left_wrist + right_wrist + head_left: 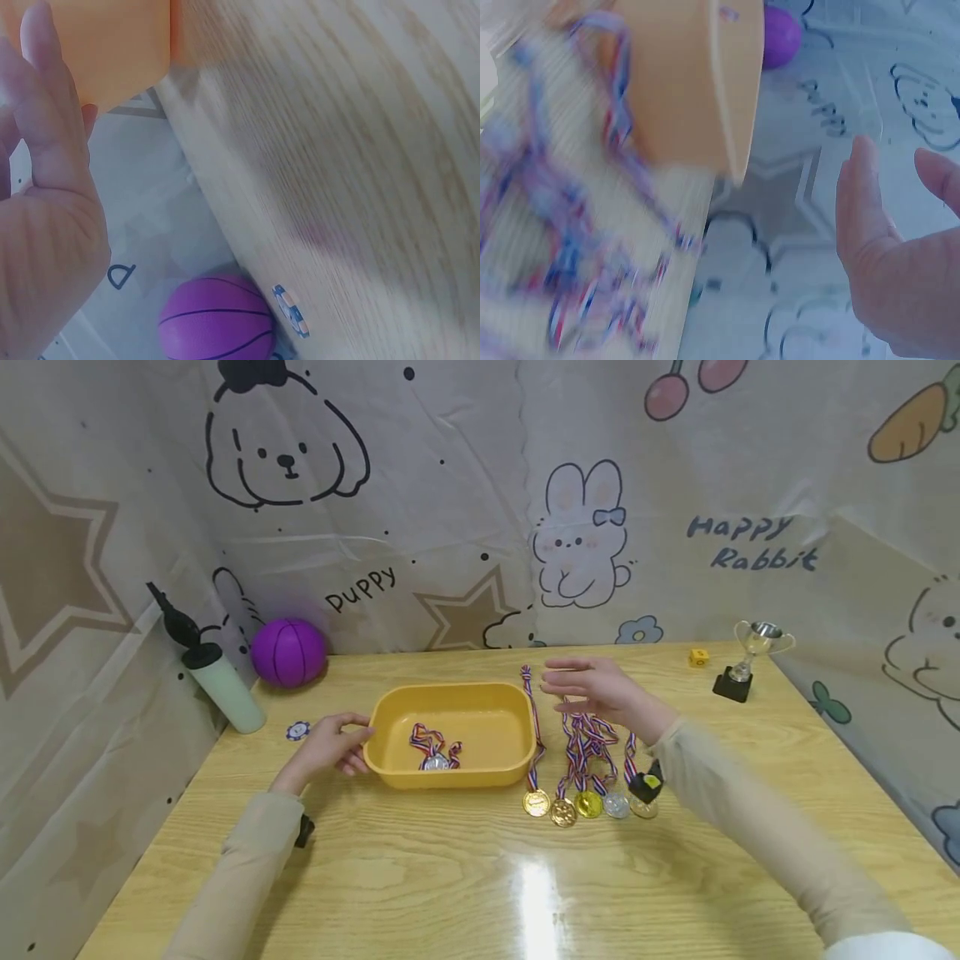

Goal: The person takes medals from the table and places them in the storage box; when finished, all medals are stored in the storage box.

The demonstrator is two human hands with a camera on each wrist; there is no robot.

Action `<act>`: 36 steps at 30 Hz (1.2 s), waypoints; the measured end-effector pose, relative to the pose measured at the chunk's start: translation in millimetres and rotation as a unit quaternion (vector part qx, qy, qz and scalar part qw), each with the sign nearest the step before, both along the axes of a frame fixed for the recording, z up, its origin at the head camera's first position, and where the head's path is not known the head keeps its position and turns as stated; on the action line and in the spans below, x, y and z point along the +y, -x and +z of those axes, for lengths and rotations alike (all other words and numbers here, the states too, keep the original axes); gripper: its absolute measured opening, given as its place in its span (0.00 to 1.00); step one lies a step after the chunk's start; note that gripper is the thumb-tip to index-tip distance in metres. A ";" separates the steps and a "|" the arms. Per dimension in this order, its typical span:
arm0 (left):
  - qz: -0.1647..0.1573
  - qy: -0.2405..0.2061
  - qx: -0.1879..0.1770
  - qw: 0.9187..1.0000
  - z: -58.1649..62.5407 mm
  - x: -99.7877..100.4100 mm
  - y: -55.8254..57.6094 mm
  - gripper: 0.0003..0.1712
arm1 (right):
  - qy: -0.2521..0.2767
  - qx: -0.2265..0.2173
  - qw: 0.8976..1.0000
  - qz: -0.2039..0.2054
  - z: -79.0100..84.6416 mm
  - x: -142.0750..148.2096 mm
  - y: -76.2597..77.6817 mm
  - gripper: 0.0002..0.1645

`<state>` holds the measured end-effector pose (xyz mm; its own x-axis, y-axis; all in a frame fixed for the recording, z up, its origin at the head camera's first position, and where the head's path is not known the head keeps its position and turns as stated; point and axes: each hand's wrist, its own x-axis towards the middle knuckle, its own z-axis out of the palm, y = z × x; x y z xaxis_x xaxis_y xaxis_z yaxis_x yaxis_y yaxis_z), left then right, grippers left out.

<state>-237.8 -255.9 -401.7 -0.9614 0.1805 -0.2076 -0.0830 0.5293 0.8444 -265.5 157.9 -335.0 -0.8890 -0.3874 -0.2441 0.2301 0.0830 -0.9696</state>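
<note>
Medals [588, 803]: five discs in a row on the counter [405, 877], nearest me, right of the bin [480, 778].
My left grip [328, 748]: nearly straight fingers against the bin's left end, bin between it and the row.
Silver medal [437, 762]: inside the bin.
Ribbons [576, 747]: mostly run away from me, long axis near-to-far.
My right grip [596, 689]: closer one; fingers spread, holding nothing, by the ribbons' far ends; discs lie back toward me.

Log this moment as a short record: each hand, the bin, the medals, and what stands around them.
Left hand: touching the left end of the yellow bin
Right hand: raised above striped ribbons, holding nothing
In the bin: one silver medal
Right of the bin: five medals on the table
Back left: purple ball, green cylinder
Back right: small yellow cube, trophy
</note>
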 end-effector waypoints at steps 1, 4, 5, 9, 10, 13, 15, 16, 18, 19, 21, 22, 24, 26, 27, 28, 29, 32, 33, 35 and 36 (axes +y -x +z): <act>-0.001 0.000 0.000 1.000 -0.2 -0.2 -0.4 0.28 | -0.008 0.003 1.000 -0.002 0.1 11.3 -1.3 0.35; 0.000 -0.003 0.001 1.000 -0.5 -1.2 -1.8 0.28 | -0.031 0.006 0.999 -0.012 -5.0 43.3 -7.8 0.37; 0.000 -0.003 0.002 1.000 -0.6 -1.8 -2.3 0.28 | -0.037 0.002 0.999 -0.018 -8.1 52.4 -10.7 0.38; -0.001 -0.005 0.008 1.000 -1.3 -5.0 -4.2 0.29 | -0.066 -0.016 0.997 -0.035 -25.3 79.6 -22.8 0.40; -0.001 -0.006 0.008 1.000 -1.7 -5.6 -4.8 0.30 | -0.072 -0.023 0.996 -0.040 -30.5 84.4 -25.8 0.40; -0.003 -0.015 0.008 1.000 -4.1 -7.0 -5.5 0.30 | -0.093 -0.040 0.993 -0.054 -46.8 94.3 -33.8 0.41; -0.007 -0.019 0.011 1.000 -5.6 -7.3 -5.8 0.30 | -0.105 -0.052 0.991 -0.066 -56.8 97.3 -37.9 0.41; -0.008 -0.022 0.013 1.000 -6.1 -7.3 -5.8 0.30 | -0.110 -0.056 0.990 -0.070 -61.2 98.2 -39.5 0.41; -0.010 -0.027 0.016 0.999 -6.9 -7.1 -5.5 0.30 | -0.123 -0.060 0.987 -0.080 -69.0 98.6 -41.8 0.41; -0.010 -0.027 0.017 0.999 -7.0 -7.0 -5.3 0.30 | -0.128 -0.062 0.986 -0.086 -72.1 98.3 -42.7 0.41; -0.009 -0.027 0.017 0.999 -6.8 -6.4 -5.0 0.29 | -0.134 -0.064 0.984 -0.099 -77.7 98.0 -44.0 0.42; -0.008 -0.027 0.017 0.999 -6.3 -5.8 -4.9 0.29 | -0.134 -0.065 0.983 -0.103 -80.2 97.8 -44.5 0.42; -0.005 -0.023 0.014 1.000 -5.2 -4.5 -4.9 0.29 | -0.133 -0.069 0.982 -0.114 -84.1 96.8 -45.6 0.43; -0.005 -0.020 0.012 1.000 -3.9 -3.7 -4.8 0.29 | -0.133 -0.070 0.981 -0.120 -87.2 95.8 -46.7 0.43; -0.003 -0.019 0.010 1.000 -3.3 -3.3 -4.6 0.29 | -0.134 -0.069 0.981 -0.123 -88.4 95.0 -47.2 0.43; -0.003 -0.018 0.010 1.000 -2.8 -3.3 -4.4 0.29 | -0.136 -0.068 0.980 -0.126 -89.1 94.2 -47.8 0.42; -0.002 -0.018 0.009 1.000 -2.2 -3.1 -4.3 0.29 | -0.141 -0.065 0.979 -0.129 -89.4 93.2 -48.3 0.41; 0.000 -0.020 0.007 1.000 -1.4 -2.8 -3.6 0.29 | -0.153 -0.056 0.978 -0.131 -89.7 91.0 -48.8 0.39; 0.000 -0.021 0.006 1.000 -1.4 -2.8 -3.3 0.29 | -0.157 -0.053 0.977 -0.133 -89.6 90.3 -48.8 0.39; -0.001 -0.025 0.006 1.000 -1.6 -2.3 -2.9 0.29 | -0.169 -0.047 0.975 -0.135 -89.6 89.1 -48.5 0.38; -0.001 -0.025 0.006 1.000 -1.8 -2.3 -2.8 0.29 | -0.176 -0.044 0.974 -0.136 -89.6 88.4 -48.3 0.37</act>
